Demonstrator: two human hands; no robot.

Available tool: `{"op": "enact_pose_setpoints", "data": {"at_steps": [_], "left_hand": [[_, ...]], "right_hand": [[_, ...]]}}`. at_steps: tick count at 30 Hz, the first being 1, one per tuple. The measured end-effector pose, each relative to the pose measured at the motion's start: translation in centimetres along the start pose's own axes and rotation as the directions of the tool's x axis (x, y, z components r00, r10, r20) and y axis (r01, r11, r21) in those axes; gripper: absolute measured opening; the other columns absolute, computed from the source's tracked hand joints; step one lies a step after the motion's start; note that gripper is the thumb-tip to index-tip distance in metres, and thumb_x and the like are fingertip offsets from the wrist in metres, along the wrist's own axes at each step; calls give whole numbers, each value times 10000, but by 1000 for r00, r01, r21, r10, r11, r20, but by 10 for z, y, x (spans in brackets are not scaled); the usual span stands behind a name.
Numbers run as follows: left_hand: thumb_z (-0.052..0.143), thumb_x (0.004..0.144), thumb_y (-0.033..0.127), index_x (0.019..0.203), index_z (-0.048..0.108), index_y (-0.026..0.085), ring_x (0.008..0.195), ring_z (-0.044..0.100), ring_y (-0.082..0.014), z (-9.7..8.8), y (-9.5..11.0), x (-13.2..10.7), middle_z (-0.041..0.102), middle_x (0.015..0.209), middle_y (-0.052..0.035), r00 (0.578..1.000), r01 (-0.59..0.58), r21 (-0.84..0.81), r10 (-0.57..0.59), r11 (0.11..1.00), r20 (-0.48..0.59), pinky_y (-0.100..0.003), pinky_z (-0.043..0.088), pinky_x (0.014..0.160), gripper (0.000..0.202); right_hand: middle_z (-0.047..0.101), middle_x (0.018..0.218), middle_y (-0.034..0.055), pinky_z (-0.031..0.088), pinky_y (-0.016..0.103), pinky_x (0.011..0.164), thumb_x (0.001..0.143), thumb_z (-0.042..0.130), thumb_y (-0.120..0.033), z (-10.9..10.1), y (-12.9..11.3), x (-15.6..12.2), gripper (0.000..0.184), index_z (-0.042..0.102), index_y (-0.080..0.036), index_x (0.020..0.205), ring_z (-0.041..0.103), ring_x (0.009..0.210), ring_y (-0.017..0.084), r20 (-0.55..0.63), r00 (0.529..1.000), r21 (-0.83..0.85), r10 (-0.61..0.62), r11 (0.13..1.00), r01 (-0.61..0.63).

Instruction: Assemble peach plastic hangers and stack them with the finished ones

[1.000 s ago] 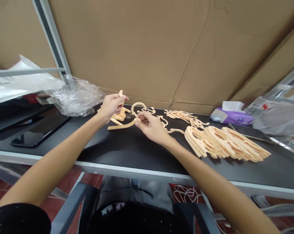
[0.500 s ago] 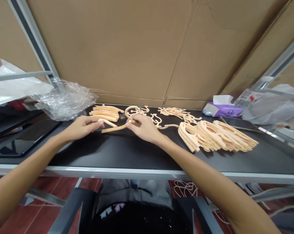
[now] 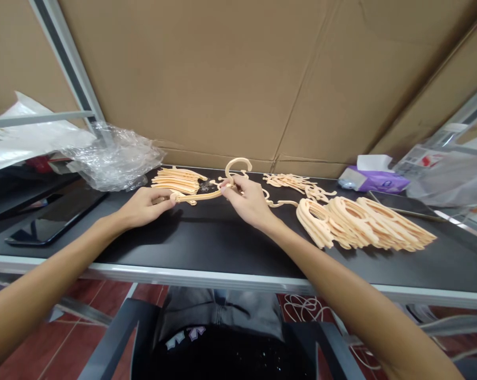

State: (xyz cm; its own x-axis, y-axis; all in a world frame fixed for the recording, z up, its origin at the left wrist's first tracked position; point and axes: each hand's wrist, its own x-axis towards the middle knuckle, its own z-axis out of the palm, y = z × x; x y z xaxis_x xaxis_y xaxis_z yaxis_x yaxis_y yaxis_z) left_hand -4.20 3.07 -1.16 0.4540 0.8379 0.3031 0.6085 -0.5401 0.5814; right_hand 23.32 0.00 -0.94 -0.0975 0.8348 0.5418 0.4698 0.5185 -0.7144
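Observation:
Between my hands, just above the black table, is a cream hanger (image 3: 201,196) made of a slim curved arm and a hook (image 3: 238,161) that points up. My left hand (image 3: 149,206) pinches the arm's free left end. At the hook's base, my right hand (image 3: 248,200) is closed around the joint, and its fingers hide that part. Behind the left hand lies a stack of loose hanger arms (image 3: 177,180). Several loose hooks (image 3: 282,203) lie behind and beside the right hand. Farther right are a pile of small cream pieces (image 3: 297,183) and overlapping rows of folded hangers (image 3: 357,221).
Crumpled clear plastic (image 3: 115,158) and a dark tablet-like device (image 3: 56,216) are on the left. A purple tissue pack (image 3: 375,177) stands at the back right near another flat dark device (image 3: 404,206). Cardboard (image 3: 207,79) walls the back; a metal rail (image 3: 207,277) edges the front.
My left hand has moved onto the end of the hanger arm, which was free before. The hook has swung upright and the piece is lifted slightly. The view has shifted a little.

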Motion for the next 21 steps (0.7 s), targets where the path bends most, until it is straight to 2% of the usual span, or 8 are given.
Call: {"op": "enact_pose_setpoints", "data": {"at_steps": [5, 7, 12, 16, 19, 21], "left_hand": [[647, 768, 446, 670, 582, 179, 567, 410, -115, 3, 3, -1, 472, 593, 25, 999, -36, 12, 36, 999, -25, -228, 301, 544, 292], [658, 774, 455, 679, 589, 180, 549, 381, -105, 3, 4, -2, 451, 585, 34, 998, -50, 23, 51, 998, -35, -230, 284, 536, 299], [624, 822, 488, 555, 504, 179, 511, 272, -95, 2, 0, -1, 312, 511, 46, 993, -54, 104, 65, 993, -102, -249, 220, 509, 425], [620, 832, 483, 520, 470, 174, 519, 256, -96, 0, -5, 1, 295, 505, 45, 981, -71, 157, 97, 985, -169, -251, 213, 513, 464], [644, 802, 494, 524, 541, 181, 515, 290, -100, 0, -9, 2, 347, 480, 44, 974, -77, 157, 108, 985, -199, -243, 227, 509, 431], [664, 772, 505, 579, 625, 196, 520, 342, -109, 1, -12, 3, 417, 474, 42, 973, -70, 157, 102, 985, -206, -233, 249, 510, 366]], "right_hand": [[553, 642, -38, 369, 271, 642, 835, 545, -276, -1, 0, 0, 126, 637, -196, 802, 492, 627, 137, -13, 1000, -16, -3, 1000, 3], [571, 663, -31, 381, 273, 652, 838, 543, -278, 0, 0, -1, 138, 651, -192, 827, 504, 637, 138, 8, 1000, -15, -13, 1000, 13], [675, 797, 2, 451, 293, 724, 773, 595, -240, 3, 1, -2, 175, 702, -190, 902, 577, 720, 153, 111, 992, 24, -53, 998, 51], [731, 926, 31, 499, 322, 790, 716, 579, -163, 1, 6, 0, 303, 742, -189, 969, 643, 823, 175, 226, 973, 123, -52, 992, 24], [739, 883, 31, 519, 329, 792, 772, 502, -144, -1, 8, 3, 309, 760, -182, 938, 668, 811, 175, 288, 957, 186, -25, 982, -30], [750, 890, 25, 522, 333, 816, 781, 505, -122, -3, 8, 2, 311, 768, -192, 933, 676, 840, 177, 306, 952, 143, -25, 990, -20]]}}
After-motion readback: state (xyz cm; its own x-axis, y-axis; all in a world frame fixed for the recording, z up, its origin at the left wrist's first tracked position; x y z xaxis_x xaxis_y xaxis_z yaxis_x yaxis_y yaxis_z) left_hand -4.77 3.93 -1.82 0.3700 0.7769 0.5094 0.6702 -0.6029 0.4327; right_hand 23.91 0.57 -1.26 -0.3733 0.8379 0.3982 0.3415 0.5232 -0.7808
